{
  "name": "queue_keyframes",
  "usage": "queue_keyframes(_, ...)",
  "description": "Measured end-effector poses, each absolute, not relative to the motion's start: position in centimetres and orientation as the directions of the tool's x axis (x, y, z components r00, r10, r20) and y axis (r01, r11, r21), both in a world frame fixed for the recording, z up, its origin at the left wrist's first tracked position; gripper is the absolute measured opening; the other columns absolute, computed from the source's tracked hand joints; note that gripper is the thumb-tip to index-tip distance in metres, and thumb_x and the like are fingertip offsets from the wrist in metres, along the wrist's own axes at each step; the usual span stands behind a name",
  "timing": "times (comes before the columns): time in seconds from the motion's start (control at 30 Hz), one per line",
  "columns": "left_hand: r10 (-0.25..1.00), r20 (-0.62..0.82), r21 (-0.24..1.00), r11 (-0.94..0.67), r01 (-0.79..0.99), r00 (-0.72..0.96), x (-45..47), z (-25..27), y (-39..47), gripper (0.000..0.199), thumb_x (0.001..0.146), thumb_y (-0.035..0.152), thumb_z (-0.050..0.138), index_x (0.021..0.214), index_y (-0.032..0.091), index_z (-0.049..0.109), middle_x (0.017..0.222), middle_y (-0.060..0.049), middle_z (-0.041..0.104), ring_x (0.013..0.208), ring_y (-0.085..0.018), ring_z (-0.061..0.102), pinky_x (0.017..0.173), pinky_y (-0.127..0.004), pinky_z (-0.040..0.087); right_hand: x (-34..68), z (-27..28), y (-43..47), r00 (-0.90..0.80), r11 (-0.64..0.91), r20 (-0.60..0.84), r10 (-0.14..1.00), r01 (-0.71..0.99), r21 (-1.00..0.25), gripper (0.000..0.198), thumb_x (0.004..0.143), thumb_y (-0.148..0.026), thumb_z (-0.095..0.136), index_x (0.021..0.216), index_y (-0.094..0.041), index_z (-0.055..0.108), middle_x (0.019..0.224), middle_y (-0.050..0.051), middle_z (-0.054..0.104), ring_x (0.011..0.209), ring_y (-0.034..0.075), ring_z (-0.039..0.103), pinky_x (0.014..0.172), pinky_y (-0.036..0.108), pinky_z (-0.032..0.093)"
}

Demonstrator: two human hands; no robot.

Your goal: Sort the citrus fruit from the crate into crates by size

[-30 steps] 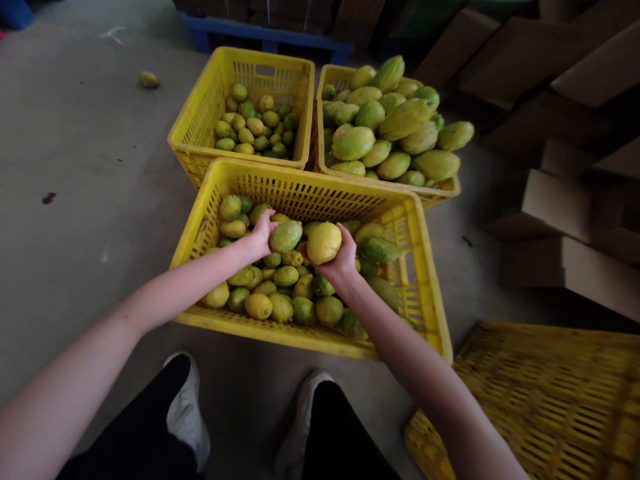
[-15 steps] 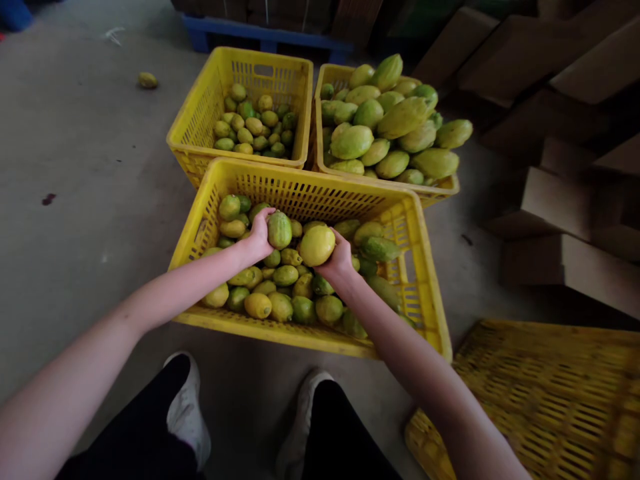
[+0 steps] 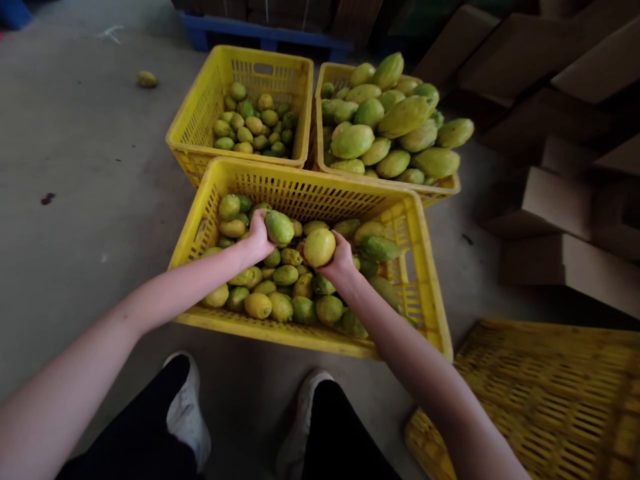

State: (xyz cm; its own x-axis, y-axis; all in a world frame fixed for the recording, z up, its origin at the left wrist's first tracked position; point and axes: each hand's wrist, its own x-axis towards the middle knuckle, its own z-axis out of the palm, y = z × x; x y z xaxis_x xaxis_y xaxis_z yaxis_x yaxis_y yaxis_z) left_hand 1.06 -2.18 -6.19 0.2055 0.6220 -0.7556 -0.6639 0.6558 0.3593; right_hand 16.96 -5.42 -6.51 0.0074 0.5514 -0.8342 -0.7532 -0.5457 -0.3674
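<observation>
My left hand is closed around a green papaya, which points toward the right. A rounder, yellower papaya sits in the grip of my right hand, its end turned up toward me. Both hands are above the front yellow crate, whose bottom is covered with several green and yellow papayas. Larger, longer green ones lie at that crate's right side. The fingers under each held fruit are mostly hidden.
Behind stand a left yellow crate of small papayas and a right yellow crate heaped above its rim with long ones. One papaya lies on the floor. Cardboard boxes are at right, a yellow crate lower right, a blue pallet behind.
The papaya in my left hand has tilted from nearly upright to pointing right. My right hand has turned its papaya so the end faces me more. Both hands stay almost in place.
</observation>
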Motion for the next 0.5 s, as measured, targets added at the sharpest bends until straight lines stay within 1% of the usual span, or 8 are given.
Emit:
queue_keyframes(0.07, 0.618, -0.77, 0.343, 0.61, -0.714, 0.158, 1.2, -5.5, -2.4, 0.04, 0.098, 0.055, 0.031, 0.11, 0.028, 0.059, 0.074, -0.005, 0.064, 0.083, -0.027, 0.072, 0.071, -0.038, 0.061, 17.0, -6.4, -5.5, -0.023, -0.558, -0.825, 0.565, -0.747, -0.361, 0.027, 0.092, -0.045, 0.046, 0.094, -0.024, 0.062, 0.065, 0.002, 0.065, 0.071, 0.025, 0.069, 0.064, 0.041, 0.063)
queue_keyframes(0.13, 0.614, -0.779, 0.331, 0.574, -0.749, 0.126, 1.4, -4.7, -2.6, 0.034, 0.098, 0.051, 0.037, 0.11, 0.028, 0.059, 0.073, -0.003, 0.064, 0.081, -0.026, 0.072, 0.072, -0.038, 0.061, 16.9, -6.2, -5.5, -0.038, -0.555, -0.808, 0.588, -0.745, -0.369, 0.028, 0.092, -0.046, 0.047, 0.093, -0.023, 0.063, 0.064, 0.002, 0.066, 0.07, 0.024, 0.069, 0.064, 0.04, 0.062)
queue_keyframes(0.27, 0.623, -0.78, 0.38, 0.547, -0.746, 0.06, 1.7, -3.8, -2.8, 0.027, 0.101, 0.045, 0.043, 0.108, 0.025, 0.059, 0.072, 0.0, 0.063, 0.071, -0.019, 0.068, 0.073, -0.033, 0.061, 16.7, -5.3, -5.6, -0.016, -0.543, -0.794, 0.607, -0.738, -0.4, 0.023, 0.091, -0.045, 0.051, 0.084, -0.025, 0.062, 0.059, 0.0, 0.064, 0.07, 0.024, 0.069, 0.065, 0.039, 0.063)
queue_keyframes(0.37, 0.594, -0.802, 0.38, 0.595, -0.709, 0.069, 1.6, -3.7, -2.7, 0.031, 0.104, 0.048, 0.038, 0.109, 0.023, 0.056, 0.072, 0.0, 0.063, 0.066, -0.017, 0.067, 0.071, -0.03, 0.06, 16.7, -4.5, -5.6, 0.01, -0.547, -0.808, 0.589, -0.731, -0.408, 0.023, 0.092, -0.041, 0.05, 0.078, -0.025, 0.06, 0.057, -0.001, 0.064, 0.069, 0.022, 0.069, 0.066, 0.038, 0.063)
queue_keyframes(0.5, 0.603, -0.782, 0.383, 0.664, -0.642, 0.157, 1.4, -4.0, -2.5, 0.047, 0.106, 0.053, 0.023, 0.108, 0.022, 0.058, 0.079, -0.003, 0.067, 0.068, -0.018, 0.069, 0.065, -0.031, 0.059, 16.6, -4.0, -5.5, 0.062, -0.528, -0.814, 0.578, -0.731, -0.431, 0.025, 0.093, -0.034, 0.047, 0.074, -0.023, 0.059, 0.052, -0.001, 0.06, 0.069, 0.021, 0.07, 0.068, 0.035, 0.062)
